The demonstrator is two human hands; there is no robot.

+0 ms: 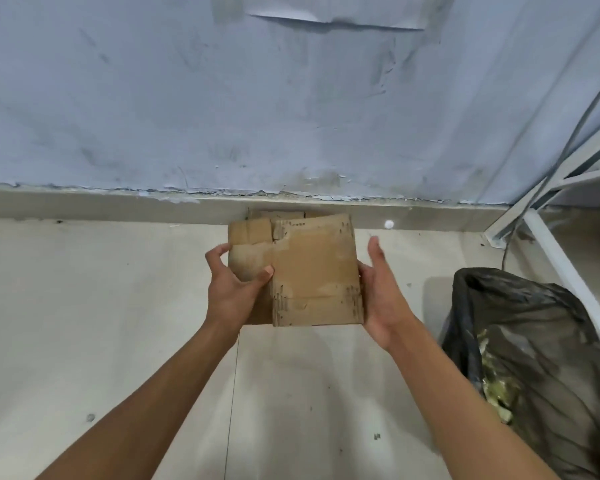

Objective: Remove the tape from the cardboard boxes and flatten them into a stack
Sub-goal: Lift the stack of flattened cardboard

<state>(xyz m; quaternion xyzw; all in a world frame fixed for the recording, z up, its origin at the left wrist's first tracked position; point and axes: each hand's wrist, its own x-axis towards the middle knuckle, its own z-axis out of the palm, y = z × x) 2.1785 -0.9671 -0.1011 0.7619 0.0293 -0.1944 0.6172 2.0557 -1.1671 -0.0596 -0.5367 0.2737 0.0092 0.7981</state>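
A worn brown cardboard box (314,271), pressed nearly flat, is held up above the floor in the middle of the view. My left hand (234,284) grips its left side, thumb pressed on the front face and fingers curled around the edge. My right hand (383,292) lies flat against the box's right edge, palm inward and fingers straight. Strips of tan tape run across the box's face and along its lower part. Behind the held box, more flat cardboard (281,214) lies against the foot of the wall, mostly hidden.
A black rubbish bag (534,358), open and partly filled, stands at the right. A white metal frame (551,251) with a grey cable slants down at the far right. A scuffed blue-grey wall (257,116) rises behind, over pale floor tiles (101,306).
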